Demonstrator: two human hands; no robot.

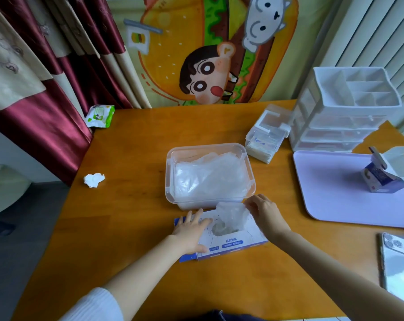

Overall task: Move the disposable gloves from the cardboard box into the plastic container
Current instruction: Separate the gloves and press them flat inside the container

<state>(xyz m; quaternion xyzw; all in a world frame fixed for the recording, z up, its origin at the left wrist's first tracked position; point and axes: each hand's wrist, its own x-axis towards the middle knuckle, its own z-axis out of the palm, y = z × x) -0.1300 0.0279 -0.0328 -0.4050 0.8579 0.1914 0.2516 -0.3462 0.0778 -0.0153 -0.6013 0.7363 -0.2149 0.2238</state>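
— What sits around the plastic container [171,181] on the wooden table [131,228]?

— Left of it, well apart, a crumpled white tissue [94,180]; farther back on that side, at the table's edge, a green-and-white pack of wipes [100,116]. Just beside its far right corner stands a small clear lidded box [267,135], and behind that a white drawer organiser [342,112]. To its right lies a pale lilac mat [335,193] bearing a small opened blue-and-white carton [381,177]. Nearer the person than the mat, a phone [398,267] lies face down at the table's right edge.

— Anything between the container and the cardboard box [228,244]?

— No. The box lies right in front of the container's near wall, touching it or nearly so; I cannot tell which.

— And the gloves?

— A thick heap of thin, translucent white gloves in the container [208,174] reaches up to about its rim. The container is clear, with rounded corners and no lid on it. The box is white and blue with printed labels and an oval opening on top; a bunched glove [231,216] stands up out of that opening.

— The hands?

— The left hand [191,235] lies flat on the box's left part, fingers spread, palm down, grasping nothing, just pressing. The right hand [263,214] reaches in from the box's right end, its fingertips pinched on the upper edge of the glove sticking out. Both forearms are bare; a white ribbed sleeve [96,306] shows at the left elbow.
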